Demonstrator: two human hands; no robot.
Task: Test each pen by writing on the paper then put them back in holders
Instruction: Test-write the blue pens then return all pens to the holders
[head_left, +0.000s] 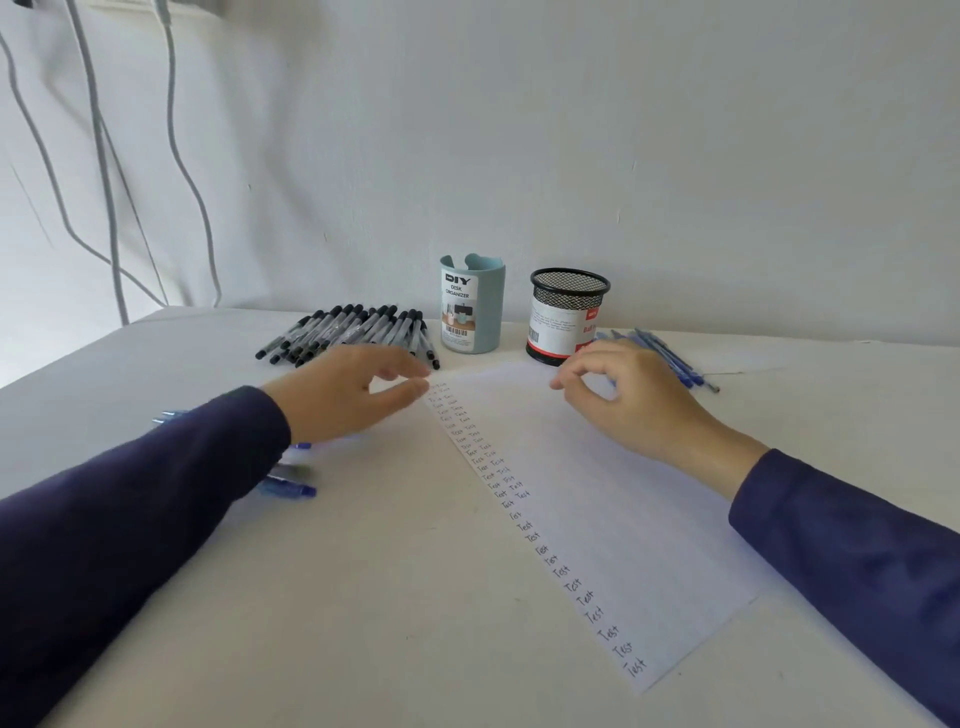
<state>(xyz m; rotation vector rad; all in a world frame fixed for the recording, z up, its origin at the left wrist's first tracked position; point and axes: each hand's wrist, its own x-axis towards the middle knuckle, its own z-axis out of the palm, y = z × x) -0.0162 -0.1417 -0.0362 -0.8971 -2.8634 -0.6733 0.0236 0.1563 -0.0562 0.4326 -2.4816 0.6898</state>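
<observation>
A sheet of paper lies on the table, with a column of "Test" words down its left edge. My left hand hovers at the paper's top left corner, fingers apart, holding nothing. My right hand hovers over the paper's top right part, fingers loosely curled and empty as far as I can see. A pile of black-capped pens lies behind my left hand. Blue pens lie behind my right hand. A light blue holder and a black mesh holder stand at the back; no pens stick out of them.
More blue pens lie under my left sleeve on the white table. Grey cables hang along the wall at the back left. The wall stands right behind the holders.
</observation>
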